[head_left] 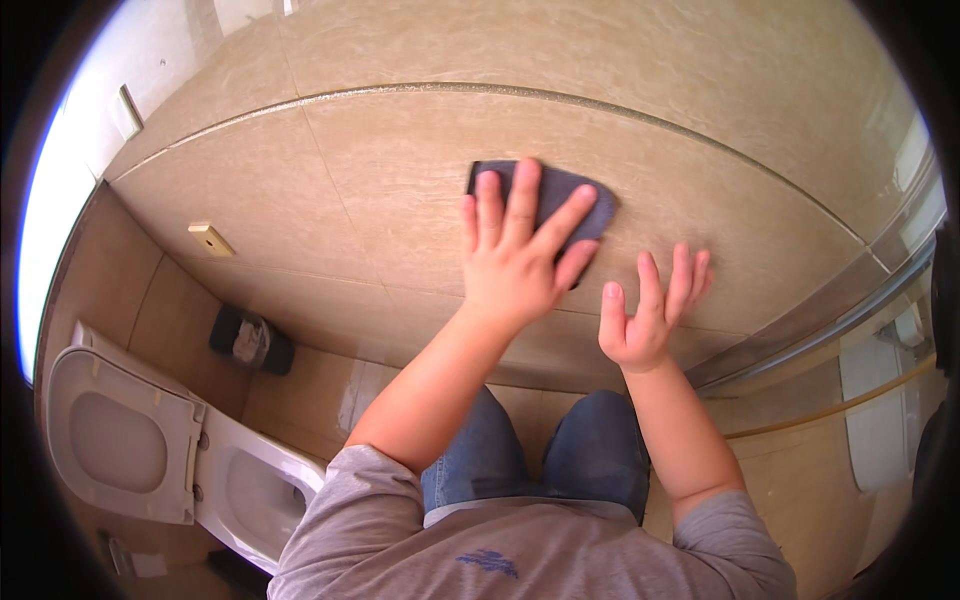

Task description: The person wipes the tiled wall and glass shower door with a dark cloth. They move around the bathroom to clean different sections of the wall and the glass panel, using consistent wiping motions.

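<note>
A dark grey-blue cloth [556, 192] lies flat against the beige tiled wall [400, 190] in front of me. My left hand [513, 262] holds it there, pressing with spread fingers while the thumb sits by its lower right edge. Part of the cloth is hidden under the fingers. To the right and slightly lower, my right hand [648, 318] is raised close to the wall with its fingers apart and nothing in it. Whether its fingertips touch the tile, I cannot tell.
A white toilet [262, 495] with its lid [118, 440] raised is at lower left. Beyond it stands a dark waste bin [275, 352]. A beige wall plate [211, 240] is at left. At right are a metal rail [850, 322] and a yellowish hose [830, 408].
</note>
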### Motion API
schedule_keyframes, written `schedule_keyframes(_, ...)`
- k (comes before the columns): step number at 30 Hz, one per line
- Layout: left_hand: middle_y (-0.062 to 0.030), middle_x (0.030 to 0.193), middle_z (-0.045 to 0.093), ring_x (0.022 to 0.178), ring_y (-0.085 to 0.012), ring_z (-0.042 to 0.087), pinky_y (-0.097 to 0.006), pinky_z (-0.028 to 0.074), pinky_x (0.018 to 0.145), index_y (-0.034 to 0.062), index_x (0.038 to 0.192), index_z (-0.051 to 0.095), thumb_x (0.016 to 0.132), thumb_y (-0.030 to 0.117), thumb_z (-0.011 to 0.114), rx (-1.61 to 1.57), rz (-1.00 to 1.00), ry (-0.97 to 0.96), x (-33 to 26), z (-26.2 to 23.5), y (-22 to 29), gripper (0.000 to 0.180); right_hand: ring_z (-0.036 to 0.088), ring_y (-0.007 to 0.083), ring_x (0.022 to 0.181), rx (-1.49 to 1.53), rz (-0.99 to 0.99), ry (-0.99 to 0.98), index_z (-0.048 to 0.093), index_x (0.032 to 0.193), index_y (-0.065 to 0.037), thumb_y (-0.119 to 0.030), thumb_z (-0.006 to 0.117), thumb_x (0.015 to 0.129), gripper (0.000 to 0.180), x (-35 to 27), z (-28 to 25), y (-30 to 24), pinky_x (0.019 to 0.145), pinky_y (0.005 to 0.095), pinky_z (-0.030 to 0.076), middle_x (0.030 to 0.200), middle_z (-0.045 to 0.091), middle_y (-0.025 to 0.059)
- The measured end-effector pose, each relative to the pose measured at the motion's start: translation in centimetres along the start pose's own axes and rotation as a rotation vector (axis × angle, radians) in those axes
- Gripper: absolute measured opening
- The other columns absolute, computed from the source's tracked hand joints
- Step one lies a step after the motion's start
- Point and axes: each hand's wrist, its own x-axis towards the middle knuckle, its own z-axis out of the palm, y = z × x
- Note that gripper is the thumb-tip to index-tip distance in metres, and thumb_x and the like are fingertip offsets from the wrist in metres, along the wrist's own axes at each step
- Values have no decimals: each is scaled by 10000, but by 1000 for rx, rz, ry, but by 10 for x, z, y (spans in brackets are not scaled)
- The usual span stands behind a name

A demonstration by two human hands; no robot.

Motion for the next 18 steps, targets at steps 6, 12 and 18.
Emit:
schedule_keyframes(6, -327, 1545, 93, 1411, -550, 45, -611, 94, 1127, -10, 1442, 351, 915, 271, 507, 42, -213, 172, -2, -26, -83, 618, 156, 444, 1443, -194, 109, -50, 497, 1409, -196, -381, 469, 949, 496, 26, 36, -14, 1154, 562, 7, 1536, 315, 167)
schedule_keyframes(12, -302, 1561, 63, 1413, -549, 24, -623, 88, 1121, 57, 1474, 337, 924, 309, 507, -23, -355, 231, 19, -18, -42, 629, 154, 452, 1441, -255, 67, 18, 502, 1403, -213, -413, 441, 956, 494, 24, 47, -16, 1154, 569, 9, 1534, 315, 174)
schedule_keyframes(18, -253, 1528, 273, 1424, -500, 135, -579, 49, 1141, 268, 1311, 601, 850, 502, 607, 36, 69, 43, 15, -12, -24, 517, 156, 454, 1441, -226, 31, 6, 513, 1394, -194, -389, 467, 946, 490, 21, 46, -13, 1153, 569, 9, 1527, 327, 180)
